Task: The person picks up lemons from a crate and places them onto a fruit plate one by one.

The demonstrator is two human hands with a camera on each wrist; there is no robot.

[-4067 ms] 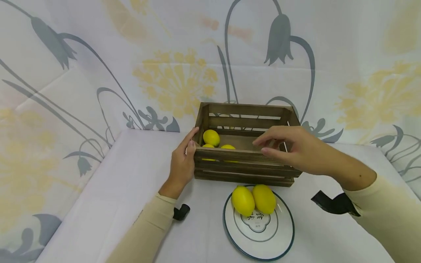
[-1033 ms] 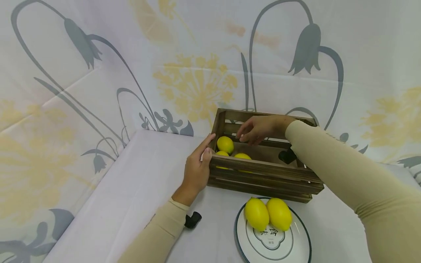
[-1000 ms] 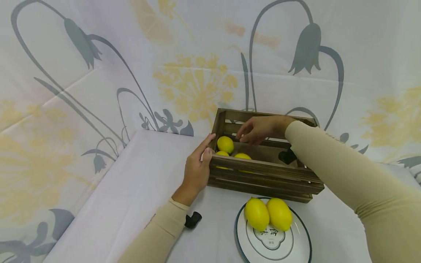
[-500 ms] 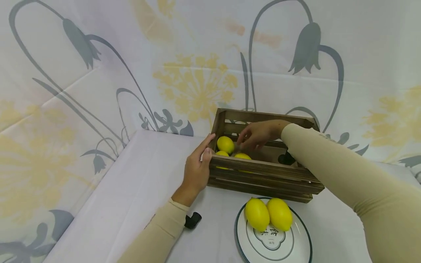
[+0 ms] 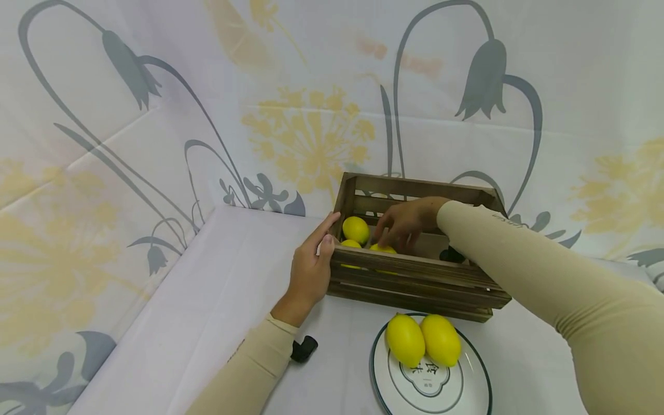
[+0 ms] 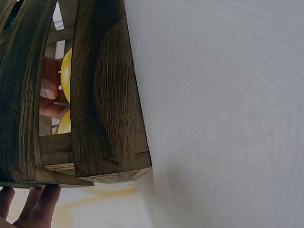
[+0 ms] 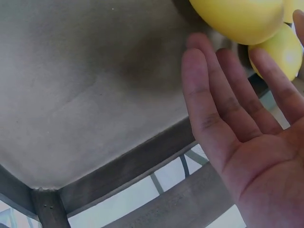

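Your right hand [image 5: 407, 222] reaches with open fingers [image 7: 209, 109] into the crate [image 5: 415, 276] that your left hand [image 5: 309, 271] steadies at 9 o'clock, so wrap the smooth, firm, probably light lemon [image 5: 383, 249] around its middle.

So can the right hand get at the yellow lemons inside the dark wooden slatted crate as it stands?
Probably yes: the right hand is already inside the open-topped dark wooden slatted crate, fingers spread beside the yellow lemons, nothing between them.
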